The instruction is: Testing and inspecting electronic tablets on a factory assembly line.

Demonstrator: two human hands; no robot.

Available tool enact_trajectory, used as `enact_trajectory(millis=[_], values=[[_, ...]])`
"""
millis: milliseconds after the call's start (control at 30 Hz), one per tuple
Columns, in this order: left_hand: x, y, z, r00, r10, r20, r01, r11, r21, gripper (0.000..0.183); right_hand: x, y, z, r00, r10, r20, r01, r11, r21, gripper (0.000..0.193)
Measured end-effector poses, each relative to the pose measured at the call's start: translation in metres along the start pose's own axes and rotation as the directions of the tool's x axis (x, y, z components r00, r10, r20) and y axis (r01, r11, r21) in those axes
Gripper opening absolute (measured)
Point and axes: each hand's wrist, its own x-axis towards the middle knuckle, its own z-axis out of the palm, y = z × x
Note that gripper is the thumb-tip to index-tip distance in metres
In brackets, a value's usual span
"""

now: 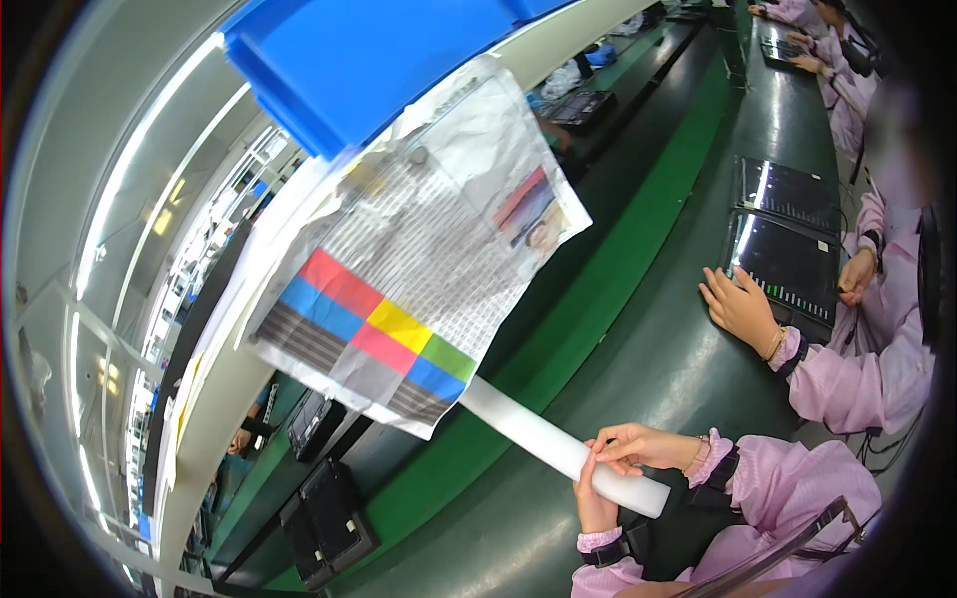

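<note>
Scene lit brightly by long ceiling lights point(147, 145) at left, overexposed to plain white. Pale glare reflected in dark green table point(688, 374), thin streaks in glossy black panels point(785, 261). White bar point(543, 434) strongly lit, surface detail nearly washed out. Fine print on paper point(419, 219) softened, not legible throughout. Head point(897, 130) at right obscured by blur patch. Straight edges bent by fisheye; rim swallowed in black; far left background smeared, hard to read.
</note>
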Motion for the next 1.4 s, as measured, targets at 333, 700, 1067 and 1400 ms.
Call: enact_trajectory(millis=[333, 700, 1067, 1400], values=[[-0.001, 0.003, 0.012, 0.989, -0.049, 0.141, 0.051, 0.999, -0.008, 0.039, -0.004, -0.004, 0.001, 0.999, 0.005, 0.046, -0.004, 1.0, -0.006, 0.015], [-0.004, -0.003, 0.009, 0.99, 0.088, 0.11, -0.089, 0.996, 0.005, 0.038, -0.004, 0.005, -0.004, 0.998, -0.031, 0.048, 0.036, 0.994, -0.103, 0.019], [0.0, -0.006, 0.005, 0.989, 0.121, 0.087, -0.12, 0.993, -0.012, 0.037, -0.003, 0.007, -0.004, 0.995, -0.1, 0.017, 0.1, 0.994, -0.039, 0.019], [-0.005, -0.001, 0.005, 0.984, 0.082, 0.161, -0.07, 0.994, -0.08, 0.038, -0.004, 0.007, -0.004, 0.994, -0.105, 0.032, 0.107, 0.992, -0.059, 0.014]])
